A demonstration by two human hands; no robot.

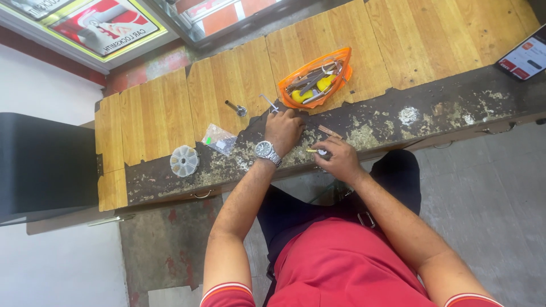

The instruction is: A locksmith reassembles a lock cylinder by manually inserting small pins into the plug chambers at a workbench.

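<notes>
The right hand (340,159) pinches a small brass-coloured key (314,150) in closed fingers, low over the worn desk (398,122) edge. The left hand (282,131) rests flat, fingers loosely spread, holding nothing. The key's shape is hard to make out.

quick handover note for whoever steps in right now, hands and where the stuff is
Left hand: flat, pressing on the worn bench edge, watch on the wrist.
Right hand: pinches a small brass piece at the edge; I cannot tell what kind.
Things: orange tool pouch open behind the hands, metal pin and plastic bag to the left, round parts box further left, phone far right.
Done or left: cannot be judged; the piece is in hand.
</notes>
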